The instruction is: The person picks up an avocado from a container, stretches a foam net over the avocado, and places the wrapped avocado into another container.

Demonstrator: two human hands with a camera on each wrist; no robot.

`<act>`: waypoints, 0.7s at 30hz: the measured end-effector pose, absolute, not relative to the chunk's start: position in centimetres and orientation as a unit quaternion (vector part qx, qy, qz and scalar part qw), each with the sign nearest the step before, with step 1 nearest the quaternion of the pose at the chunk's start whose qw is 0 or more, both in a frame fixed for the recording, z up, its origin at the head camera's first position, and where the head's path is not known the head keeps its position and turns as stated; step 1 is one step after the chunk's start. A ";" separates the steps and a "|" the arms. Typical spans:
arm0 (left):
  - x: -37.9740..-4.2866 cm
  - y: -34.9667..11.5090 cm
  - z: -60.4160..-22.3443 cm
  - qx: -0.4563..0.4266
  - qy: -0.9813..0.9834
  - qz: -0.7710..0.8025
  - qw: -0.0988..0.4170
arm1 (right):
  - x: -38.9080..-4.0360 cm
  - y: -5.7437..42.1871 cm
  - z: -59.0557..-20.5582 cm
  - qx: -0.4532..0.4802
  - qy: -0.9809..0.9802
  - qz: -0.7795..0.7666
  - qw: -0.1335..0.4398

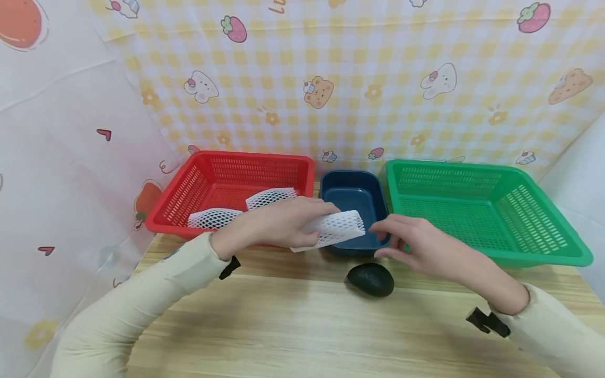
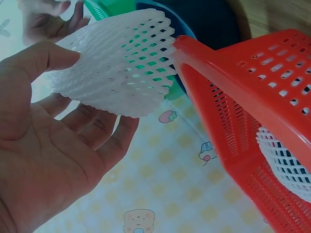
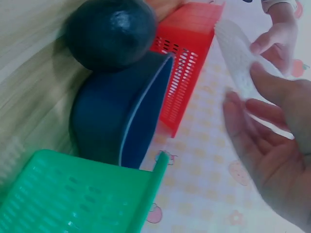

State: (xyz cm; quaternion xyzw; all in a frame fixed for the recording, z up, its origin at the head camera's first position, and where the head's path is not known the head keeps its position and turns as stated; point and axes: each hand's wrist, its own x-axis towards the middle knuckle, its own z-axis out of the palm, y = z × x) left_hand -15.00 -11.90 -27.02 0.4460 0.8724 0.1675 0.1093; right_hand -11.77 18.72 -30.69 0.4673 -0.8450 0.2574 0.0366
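My left hand (image 1: 283, 219) pinches a white foam net sleeve (image 1: 342, 227) between thumb and fingers, above the front of a dark blue tub (image 1: 352, 181). In the left wrist view the sleeve (image 2: 112, 63) looks flattened, and green shows through its mesh. Just right of the sleeve's end, my right hand (image 1: 416, 241) hovers with bent, parted fingers and holds nothing. A dark, smooth avocado (image 1: 371, 279) lies on the table in front of the tub; the right wrist view shows this avocado (image 3: 112, 34) close up.
At the left stands a red basket (image 1: 231, 157) holding two net sleeves (image 1: 215, 218) with something dark inside. A green basket (image 1: 477, 253) stands to the right of the tub. The wooden table (image 1: 264, 331) meets a yellow checked cloth (image 1: 368, 63) behind the containers.
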 end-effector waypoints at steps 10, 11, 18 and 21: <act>-15.4 -11.5 -27.2 0.461 0.854 0.211 0.112 | -12.9 17.6 -31.9 0.508 -0.788 0.313 0.153; -15.4 -11.5 -27.2 0.464 0.852 0.216 0.114 | -13.0 17.6 -32.0 0.510 -0.787 0.310 0.158; -15.3 -12.0 -27.3 0.442 0.839 0.266 0.170 | -12.9 17.9 -31.7 0.495 -0.797 0.294 0.182; -15.2 -12.7 -27.4 0.439 0.827 0.288 0.203 | -12.8 18.3 -31.5 0.486 -0.794 0.310 0.192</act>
